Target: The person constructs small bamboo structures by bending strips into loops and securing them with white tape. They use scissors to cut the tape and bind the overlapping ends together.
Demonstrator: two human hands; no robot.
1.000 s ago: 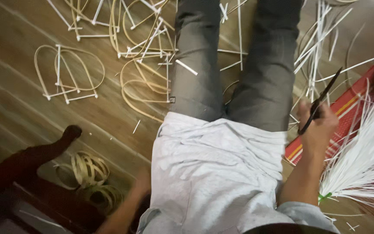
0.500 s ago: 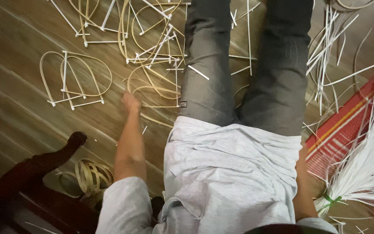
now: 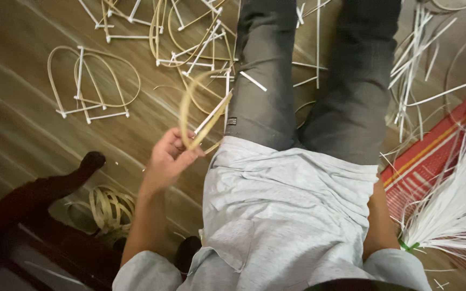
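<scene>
Bamboo frame point(image 3: 203, 110) pinched in left hand point(image 3: 169, 159) above wooden floor point(image 3: 22, 124); right hand hidden

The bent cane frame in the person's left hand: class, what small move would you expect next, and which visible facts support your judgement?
Probably drawing the bent cane frame in over the lap. The left hand grips its lower end and it hangs above the wooden floor, apart from the other frames lying there. The right hand is hidden behind the shirt, so it cannot yet help steady it.
</scene>
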